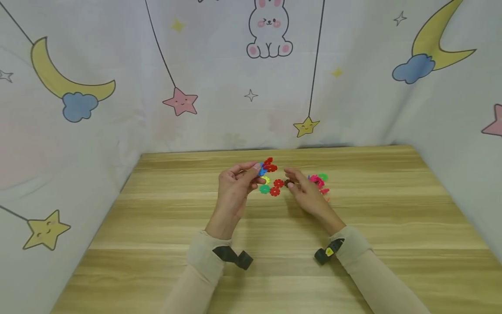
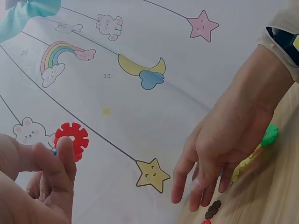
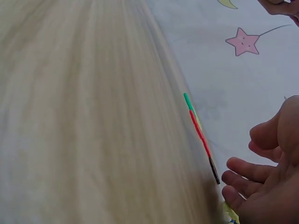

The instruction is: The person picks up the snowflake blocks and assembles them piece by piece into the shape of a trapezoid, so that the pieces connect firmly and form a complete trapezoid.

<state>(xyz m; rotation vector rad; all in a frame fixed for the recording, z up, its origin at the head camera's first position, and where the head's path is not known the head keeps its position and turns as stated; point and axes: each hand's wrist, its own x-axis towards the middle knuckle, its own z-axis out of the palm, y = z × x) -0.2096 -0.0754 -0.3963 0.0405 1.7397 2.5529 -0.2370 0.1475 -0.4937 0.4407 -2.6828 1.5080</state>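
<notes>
Between thumb and fingers, my left hand (image 1: 235, 189) pinches a blue notched plastic disc (image 1: 262, 169) above the table. Red notched discs (image 1: 271, 168) are joined to it; one large red disc (image 2: 71, 139) shows past the fingertips in the left wrist view. My right hand (image 1: 311, 197) hovers with loosely bent fingers and nothing visible in its grasp. Just below its fingertips lies a dark brown disc (image 2: 213, 209). Two red discs (image 1: 276, 187), a green disc (image 1: 264, 189) and a partly covered yellow disc (image 1: 267, 179) lie between the hands.
Behind and beside the right hand is a group of pink pieces (image 1: 316, 179) and a green disc (image 1: 323, 177), partly hidden by that hand. The wood-grain table (image 1: 157, 244) meets a printed white cloth backdrop (image 1: 219, 87) at its back and sides.
</notes>
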